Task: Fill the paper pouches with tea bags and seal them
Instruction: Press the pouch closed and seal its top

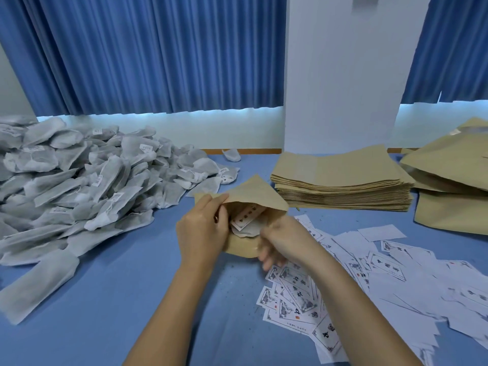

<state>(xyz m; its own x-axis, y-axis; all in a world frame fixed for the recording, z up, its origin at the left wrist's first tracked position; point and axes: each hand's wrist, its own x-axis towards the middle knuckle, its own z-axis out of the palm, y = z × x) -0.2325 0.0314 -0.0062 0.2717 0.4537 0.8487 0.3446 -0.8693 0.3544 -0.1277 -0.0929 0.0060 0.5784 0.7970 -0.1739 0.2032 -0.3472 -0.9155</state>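
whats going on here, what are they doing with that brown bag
A person holds a brown paper pouch open over the blue table. The left hand pinches its mouth and the right hand grips its lower edge. A printed card and at least one tea bag sit inside, and the pouch is not yet sealed. A heap of tea bags lies to the left, a stack of flat pouches behind, and loose printed cards to the right.
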